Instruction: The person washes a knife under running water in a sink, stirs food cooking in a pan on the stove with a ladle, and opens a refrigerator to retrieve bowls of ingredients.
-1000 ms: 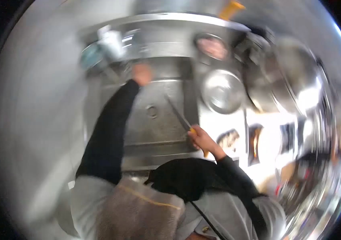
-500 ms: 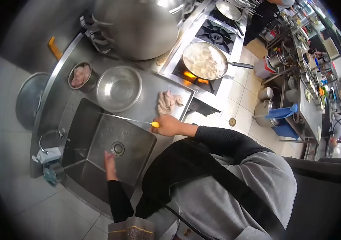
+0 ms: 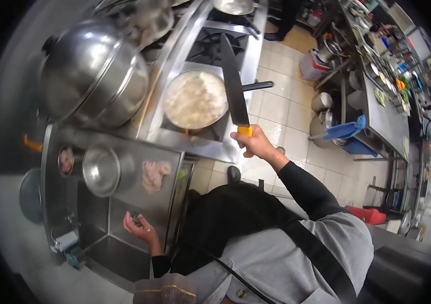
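Note:
My right hand is closed round the yellow handle of a large knife. The blade points up and away, passing in front of the frying pan's handle in this view. Over the sink I hold my left hand with the fingers loosely curled and apart, nothing visible in it; the drain shows behind the fingers. Pieces of pale raw meat lie on the steel counter beyond the sink. Left of them stands a shiny metal bowl, and beside that a small metal container with more meat.
A frying pan with bubbling, pale contents sits on the lit stove. A big round steel pot stands left of it. The tap is at the sink's left edge. Across the tiled floor, a worktable holds many containers. Another person's dark-clothed leg shows at the top.
My right hand has lifted the knife from above the sink edge and swung it right, blade upward, near the stove. My left hand stays over the sink. The view has shifted.

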Demonstrator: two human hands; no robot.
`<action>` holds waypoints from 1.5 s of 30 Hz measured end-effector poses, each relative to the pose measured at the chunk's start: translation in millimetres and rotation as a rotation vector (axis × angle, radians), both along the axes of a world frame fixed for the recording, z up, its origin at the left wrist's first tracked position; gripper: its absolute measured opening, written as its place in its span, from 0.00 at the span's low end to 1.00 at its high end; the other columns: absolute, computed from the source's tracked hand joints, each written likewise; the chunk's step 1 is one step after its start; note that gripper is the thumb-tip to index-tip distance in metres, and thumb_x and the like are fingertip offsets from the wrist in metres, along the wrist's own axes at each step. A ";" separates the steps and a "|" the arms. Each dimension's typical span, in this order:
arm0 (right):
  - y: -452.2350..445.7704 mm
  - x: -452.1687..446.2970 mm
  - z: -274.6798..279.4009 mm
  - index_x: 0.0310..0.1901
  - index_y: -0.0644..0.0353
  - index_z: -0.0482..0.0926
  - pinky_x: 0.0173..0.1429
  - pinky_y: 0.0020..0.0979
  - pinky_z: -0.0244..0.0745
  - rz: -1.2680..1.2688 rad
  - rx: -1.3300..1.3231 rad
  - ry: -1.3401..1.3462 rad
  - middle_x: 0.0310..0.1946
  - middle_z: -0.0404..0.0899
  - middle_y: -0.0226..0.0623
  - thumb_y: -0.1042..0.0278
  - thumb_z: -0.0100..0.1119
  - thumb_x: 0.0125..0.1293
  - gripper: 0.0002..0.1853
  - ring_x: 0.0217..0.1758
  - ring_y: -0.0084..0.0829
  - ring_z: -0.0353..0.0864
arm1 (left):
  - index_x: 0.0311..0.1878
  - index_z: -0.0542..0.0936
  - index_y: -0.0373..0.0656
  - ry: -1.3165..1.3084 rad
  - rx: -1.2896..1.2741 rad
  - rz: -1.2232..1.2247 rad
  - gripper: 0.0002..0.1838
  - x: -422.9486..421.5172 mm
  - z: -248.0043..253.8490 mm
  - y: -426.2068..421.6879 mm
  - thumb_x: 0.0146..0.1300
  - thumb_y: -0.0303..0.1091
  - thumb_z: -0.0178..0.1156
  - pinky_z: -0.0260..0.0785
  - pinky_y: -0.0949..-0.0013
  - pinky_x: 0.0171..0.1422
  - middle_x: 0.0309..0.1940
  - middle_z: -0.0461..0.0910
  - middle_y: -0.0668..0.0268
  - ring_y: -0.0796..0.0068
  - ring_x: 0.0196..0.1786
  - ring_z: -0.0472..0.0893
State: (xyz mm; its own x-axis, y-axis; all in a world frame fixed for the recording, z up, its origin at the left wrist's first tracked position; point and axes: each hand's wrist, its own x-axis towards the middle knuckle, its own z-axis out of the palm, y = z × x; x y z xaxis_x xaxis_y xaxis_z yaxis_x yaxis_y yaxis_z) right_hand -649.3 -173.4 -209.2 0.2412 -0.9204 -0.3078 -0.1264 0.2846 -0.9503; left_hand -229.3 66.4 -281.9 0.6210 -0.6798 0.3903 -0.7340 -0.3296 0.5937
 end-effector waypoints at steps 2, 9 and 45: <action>-7.5 -36.6 6.7 0.28 0.58 0.74 0.27 0.25 0.66 -0.198 0.083 0.009 0.18 0.72 0.26 0.56 0.63 0.67 0.16 0.21 0.18 0.70 | 0.61 0.73 0.36 0.017 -0.057 -0.110 0.20 -34.0 25.2 -32.3 0.67 0.26 0.59 0.71 0.62 0.54 0.61 0.67 0.54 0.61 0.52 0.76; 12.3 -201.1 -134.8 0.28 0.59 0.68 0.22 0.31 0.63 -0.960 0.333 0.114 0.16 0.67 0.30 0.59 0.59 0.69 0.16 0.16 0.24 0.66 | 0.54 0.76 0.33 0.310 -0.170 -0.599 0.13 -105.9 27.8 -142.1 0.69 0.26 0.58 0.72 0.69 0.46 0.49 0.75 0.58 0.70 0.39 0.76; 274.7 -439.7 -232.7 0.26 0.67 0.79 0.26 0.39 0.75 -1.788 0.926 0.056 0.20 0.79 0.42 0.50 0.65 0.57 0.23 0.24 0.35 0.83 | 0.45 0.78 0.38 0.722 0.719 -1.908 0.06 -801.8 -1.3 -410.5 0.70 0.30 0.58 0.69 0.77 0.35 0.32 0.77 0.69 0.84 0.32 0.74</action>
State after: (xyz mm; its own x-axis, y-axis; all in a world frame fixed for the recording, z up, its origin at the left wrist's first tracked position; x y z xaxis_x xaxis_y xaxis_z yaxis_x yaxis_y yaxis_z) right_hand -1089.0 101.3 -441.9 -0.6137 0.3432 -0.7110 0.7796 0.4054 -0.4773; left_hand -1031.0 -344.1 -283.2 -0.9251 -0.3722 -0.0756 -0.1215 0.1014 0.9874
